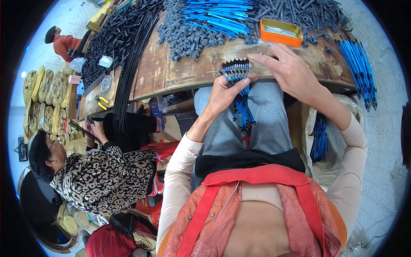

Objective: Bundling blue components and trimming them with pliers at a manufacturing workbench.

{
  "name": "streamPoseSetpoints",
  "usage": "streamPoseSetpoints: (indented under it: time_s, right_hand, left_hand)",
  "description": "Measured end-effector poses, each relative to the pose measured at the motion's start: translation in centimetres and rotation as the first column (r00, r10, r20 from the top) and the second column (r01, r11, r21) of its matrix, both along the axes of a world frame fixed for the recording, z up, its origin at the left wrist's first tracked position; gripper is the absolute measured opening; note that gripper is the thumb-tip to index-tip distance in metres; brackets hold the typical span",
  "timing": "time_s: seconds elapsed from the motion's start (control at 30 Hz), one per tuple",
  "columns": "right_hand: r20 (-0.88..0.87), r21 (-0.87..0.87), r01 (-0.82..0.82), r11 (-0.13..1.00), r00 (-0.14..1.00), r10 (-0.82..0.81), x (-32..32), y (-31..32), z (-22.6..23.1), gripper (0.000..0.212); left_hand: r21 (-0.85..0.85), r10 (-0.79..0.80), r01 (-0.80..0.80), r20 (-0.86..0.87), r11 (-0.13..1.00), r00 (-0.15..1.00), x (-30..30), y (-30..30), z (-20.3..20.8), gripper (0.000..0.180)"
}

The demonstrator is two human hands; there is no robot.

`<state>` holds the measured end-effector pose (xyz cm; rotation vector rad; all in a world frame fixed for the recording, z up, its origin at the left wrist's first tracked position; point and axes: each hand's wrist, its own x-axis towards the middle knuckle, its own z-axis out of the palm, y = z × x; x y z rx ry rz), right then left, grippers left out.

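Observation:
My left hand [225,92] is closed around a bundle of slim blue plastic strips with black ends [242,100], held at the table's front edge. Their black tips stand in a row above my fingers, and the lower ends fan out over my lap. Across the bundle, just under the tips, lies a thin metal rod [214,71]. My right hand [291,70] is beside the row of tips, index finger reaching toward it and the other fingers bent. A tiny shiny spot shows at its fingers; what it is I cannot make out.
On the wooden table [150,77] lie heaps of grey plastic fittings [188,43], loose blue strips [218,15] and an orange tin [281,33] of thin metal pieces. More blue strips [359,70] overhang the right edge. A co-worker [102,171] sits at left, near yellow-handled pliers [102,103].

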<state>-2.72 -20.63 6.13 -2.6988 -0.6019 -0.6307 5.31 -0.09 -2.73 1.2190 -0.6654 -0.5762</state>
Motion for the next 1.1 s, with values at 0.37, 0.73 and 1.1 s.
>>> streamPoseSetpoints:
  time_s: [0.37, 0.73, 1.1]
  right_hand:
    - [0.081, 0.195, -0.094, 0.976, 0.994, 0.08, 0.5, -0.3, 0.1, 0.03]
    - [0.074, 0.292, -0.089, 0.952, 0.995, 0.071, 0.3, 0.5, -0.4, 0.029]
    - [0.055, 0.383, -0.113, 0.917, 0.994, 0.099, 0.6, 0.4, -0.8, 0.029]
  left_hand:
    - [-0.005, -0.012, 0.012, -0.027, 1.0, 1.0, -0.5, -0.7, 0.5, 0.021]
    - [-0.029, -0.032, 0.031, -0.025, 0.999, 0.999, -0.7, -1.2, 0.5, 0.02]
    - [-0.015, -0.05, 0.049, -0.025, 0.999, 0.998, -0.5, -1.2, 0.6, 0.021]
